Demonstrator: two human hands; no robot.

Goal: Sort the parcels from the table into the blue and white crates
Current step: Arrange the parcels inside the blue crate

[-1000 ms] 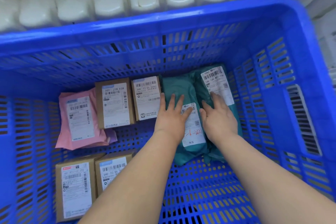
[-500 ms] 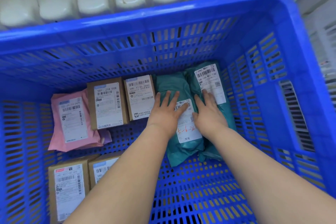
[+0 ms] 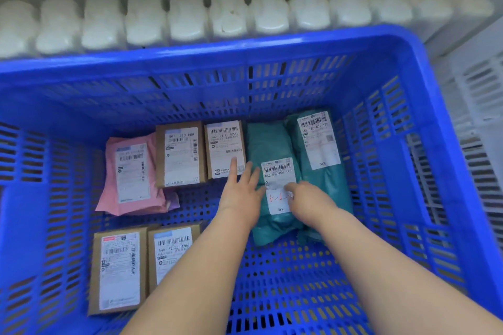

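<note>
Both my arms reach down into the blue crate (image 3: 424, 144). Two teal parcel bags lie side by side on its floor: the left teal bag (image 3: 268, 144) and the right teal bag (image 3: 326, 182). My left hand (image 3: 241, 193) lies at the left bag's left edge with fingers straight, pointing toward a brown box (image 3: 224, 148). My right hand (image 3: 307, 202) rests on the left bag's white label, fingers bent down onto it. Further left sit another brown box (image 3: 181, 153) and a pink bag (image 3: 132, 174). Two more brown boxes (image 3: 118, 269) (image 3: 170, 251) lie near me.
A white ribbed radiator (image 3: 228, 12) runs behind the crate. A white slotted crate (image 3: 479, 95) stands to the right. The blue crate's floor at front right (image 3: 313, 294) is bare perforated plastic.
Both hands have slid back toward me off the upper part of the left teal bag, uncovering its label. The camera has pulled back and shows more of the crate and radiator.
</note>
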